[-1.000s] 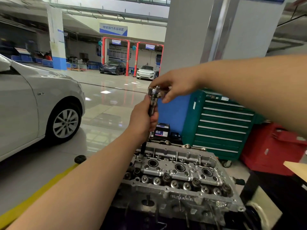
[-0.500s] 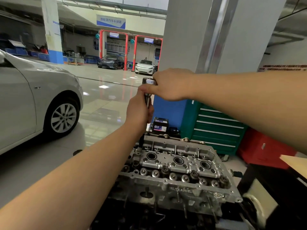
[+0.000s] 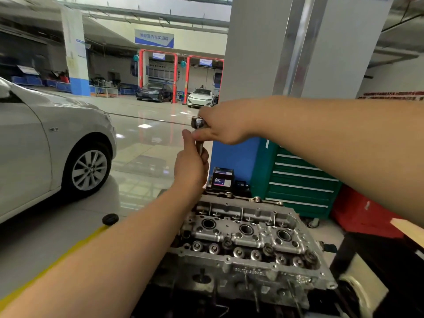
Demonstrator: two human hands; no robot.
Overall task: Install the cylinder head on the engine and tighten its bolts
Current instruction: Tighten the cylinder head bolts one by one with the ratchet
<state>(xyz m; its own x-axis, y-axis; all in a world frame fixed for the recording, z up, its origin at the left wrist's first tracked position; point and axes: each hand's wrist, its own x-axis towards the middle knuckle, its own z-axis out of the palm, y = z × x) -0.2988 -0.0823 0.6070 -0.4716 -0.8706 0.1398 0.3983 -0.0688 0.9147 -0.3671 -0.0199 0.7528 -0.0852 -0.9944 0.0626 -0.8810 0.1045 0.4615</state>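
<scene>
An aluminium cylinder head (image 3: pixel 247 237) sits on the dark engine block (image 3: pixel 206 301) at the lower centre. Above its far left corner a chrome ratchet wrench (image 3: pixel 199 125) stands on a long vertical extension. My left hand (image 3: pixel 191 167) is closed around the extension shaft. At the top of the tool, my right hand (image 3: pixel 222 125) grips the ratchet handle, which it hides; only the ratchet head shows. The lower end of the extension is hidden behind my left wrist, so the bolt under it cannot be seen.
A silver car (image 3: pixel 46 148) stands close on the left. A green tool cabinet (image 3: pixel 296 180) and a red box (image 3: pixel 362 214) sit behind the engine on the right, beside a grey pillar (image 3: pixel 286 47). A small battery box (image 3: pixel 222 179) rests just beyond the head. A yellow floor line (image 3: pixel 52 265) runs at the left.
My right hand has swung the ratchet handle round from pointing left to pointing right. My left hand has kept its hold on the extension. The camera view has shifted a little.
</scene>
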